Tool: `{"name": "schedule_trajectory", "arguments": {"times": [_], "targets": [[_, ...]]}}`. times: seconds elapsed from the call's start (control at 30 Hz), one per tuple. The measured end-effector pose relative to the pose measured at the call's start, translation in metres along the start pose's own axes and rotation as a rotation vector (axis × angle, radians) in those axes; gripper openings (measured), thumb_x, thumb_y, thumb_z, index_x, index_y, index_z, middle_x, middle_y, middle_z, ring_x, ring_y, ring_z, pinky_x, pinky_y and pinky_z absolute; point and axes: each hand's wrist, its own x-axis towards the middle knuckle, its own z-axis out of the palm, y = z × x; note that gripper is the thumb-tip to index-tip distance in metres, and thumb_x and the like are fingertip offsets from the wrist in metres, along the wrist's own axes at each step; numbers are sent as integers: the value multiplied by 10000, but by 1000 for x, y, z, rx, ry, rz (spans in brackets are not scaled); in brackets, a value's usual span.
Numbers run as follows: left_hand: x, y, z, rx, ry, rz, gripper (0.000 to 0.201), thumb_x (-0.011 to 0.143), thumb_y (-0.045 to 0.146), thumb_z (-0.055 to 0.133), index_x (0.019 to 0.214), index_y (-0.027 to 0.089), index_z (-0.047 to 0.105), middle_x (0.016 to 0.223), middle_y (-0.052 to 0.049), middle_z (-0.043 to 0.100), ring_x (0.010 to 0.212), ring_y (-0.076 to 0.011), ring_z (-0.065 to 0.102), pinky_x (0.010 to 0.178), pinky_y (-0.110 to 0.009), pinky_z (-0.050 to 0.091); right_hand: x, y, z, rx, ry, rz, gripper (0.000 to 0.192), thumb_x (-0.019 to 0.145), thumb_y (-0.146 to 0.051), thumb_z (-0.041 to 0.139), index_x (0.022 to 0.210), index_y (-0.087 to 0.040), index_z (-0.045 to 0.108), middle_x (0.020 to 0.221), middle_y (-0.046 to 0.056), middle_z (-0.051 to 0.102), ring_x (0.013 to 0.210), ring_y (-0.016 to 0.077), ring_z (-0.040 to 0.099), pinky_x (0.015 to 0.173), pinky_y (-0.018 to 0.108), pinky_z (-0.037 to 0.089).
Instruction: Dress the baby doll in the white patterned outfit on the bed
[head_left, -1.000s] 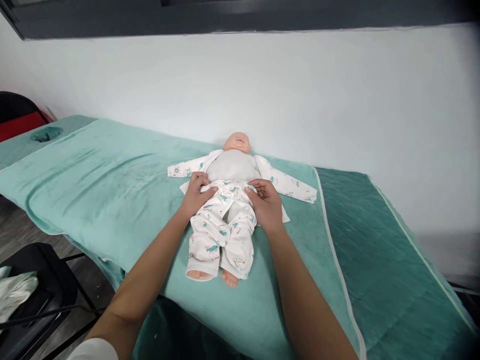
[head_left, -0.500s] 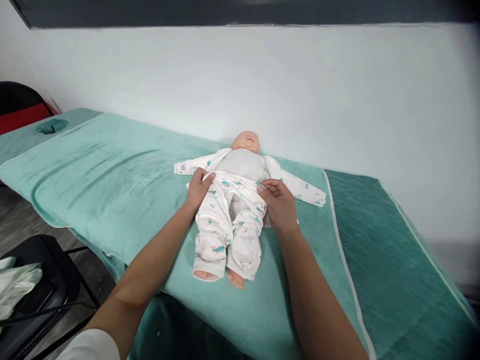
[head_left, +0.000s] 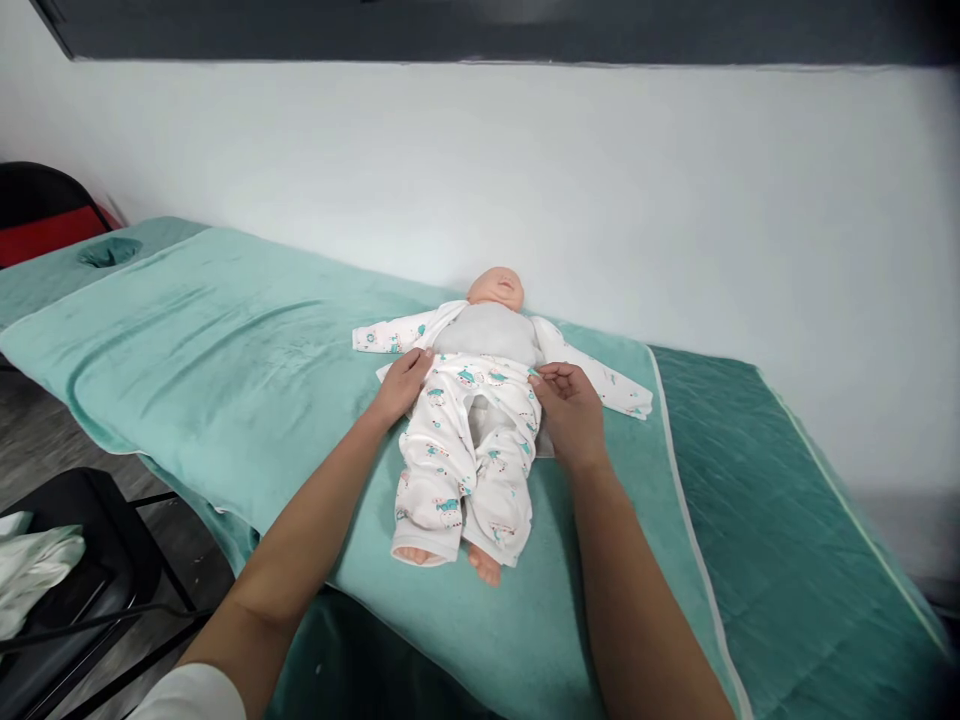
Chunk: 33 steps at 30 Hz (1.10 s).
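Observation:
A baby doll [head_left: 495,330] lies on its back on a green bed, head towards the wall and bare toes towards me. It wears white printed baby pants [head_left: 435,450] with an open crotch. A matching baby shirt [head_left: 592,375] lies open at the front, its sleeves spread to both sides over the arms. My left hand [head_left: 407,383] pinches the pants' waistband at the doll's hip on the left. On the other hip, my right hand [head_left: 568,405] is closed on the waistband, thumb against fingers. The grey cloth torso shows above the waistband.
A light green cover [head_left: 225,370] spreads over the bed, with a darker quilted sheet [head_left: 780,500] at the right. A black chair [head_left: 112,540] holding folded cloth [head_left: 37,570] stands at lower left. The white wall [head_left: 675,200] borders the bed's far side.
The waistband is straighter and flatter across the doll's belly than before. Both hands keep their hold at the sides. The view has shifted slightly.

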Motion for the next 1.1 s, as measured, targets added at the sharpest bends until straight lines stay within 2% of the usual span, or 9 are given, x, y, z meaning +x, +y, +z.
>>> {"name": "schedule_trajectory", "arguments": {"times": [0.1, 0.2, 0.3, 0.37, 0.5, 0.7, 0.8, 0.9, 1.1], "targets": [[-1, 1, -6, -48, -44, -27, 379, 936, 506, 498, 743, 181, 530, 745, 10, 526, 708, -128, 438, 653, -254, 355, 2, -5, -13, -76, -133, 74, 278, 681, -346, 790, 896, -248, 645, 893, -7, 619, 812, 149, 584, 730, 280, 468], [0, 1, -12, -104, -180, -134, 240, 886, 413, 585, 815, 184, 571, 679, 34, 471, 593, -97, 368, 553, -237, 281, 1, -12, -26, -160, -255, 173, 297, 690, -350, 773, 932, -246, 635, 962, -8, 632, 769, 137, 583, 683, 268, 453], [0, 3, -20, -191, -322, -172, 160, 816, 306, 638, 913, 188, 593, 728, 32, 521, 591, -87, 401, 554, -222, 289, 0, -14, -34, -267, -346, 256, 274, 703, -321, 744, 927, -246, 604, 868, -33, 631, 707, 129, 563, 628, 248, 416], [0, 4, -25, -224, -398, -149, 203, 761, 222, 644, 955, 184, 598, 818, 13, 578, 670, -100, 480, 606, -221, 339, -1, -12, -37, -362, -386, 294, 231, 700, -288, 712, 892, -240, 592, 784, -46, 624, 682, 131, 550, 616, 245, 403], [1, 6, -33, -241, -515, -109, 316, 701, 141, 645, 1009, 186, 589, 902, 1, 609, 811, -129, 549, 723, -238, 393, 1, -2, -35, -526, -382, 271, 183, 664, -232, 633, 844, -231, 595, 786, -43, 651, 684, 135, 545, 635, 255, 416], [5, 0, -36, -214, -613, -97, 424, 657, 129, 695, 1042, 200, 531, 883, 14, 589, 775, -125, 536, 704, -242, 396, 1, 2, -29, -482, -293, 326, 252, 626, -236, 569, 877, -244, 557, 828, -33, 668, 576, 124, 535, 559, 268, 431], [7, -6, -33, -184, -596, -71, 437, 636, 106, 693, 1017, 201, 501, 862, 26, 576, 741, -114, 520, 666, -233, 381, 0, 6, -28, -481, -264, 270, 289, 623, -243, 605, 909, -250, 564, 945, 4, 702, 682, 154, 604, 600, 278, 469], [8, -11, -28, -153, -505, -54, 367, 656, 112, 670, 973, 192, 504, 875, 17, 580, 778, -122, 539, 676, -236, 396, 0, 12, -27, -439, -251, 229, 292, 632, -258, 632, 915, -257, 561, 941, 13, 707, 830, 188, 643, 671, 288, 501], [11, -21, -14, -143, -298, -142, 291, 668, 127, 635, 925, 182, 508, 824, 19, 573, 688, -106, 521, 612, -232, 387, 0, 10, -22, -335, -256, 227, 244, 628, -273, 635, 849, -257, 533, 767, -30, 646, 743, 169, 592, 649, 275, 474]]}}
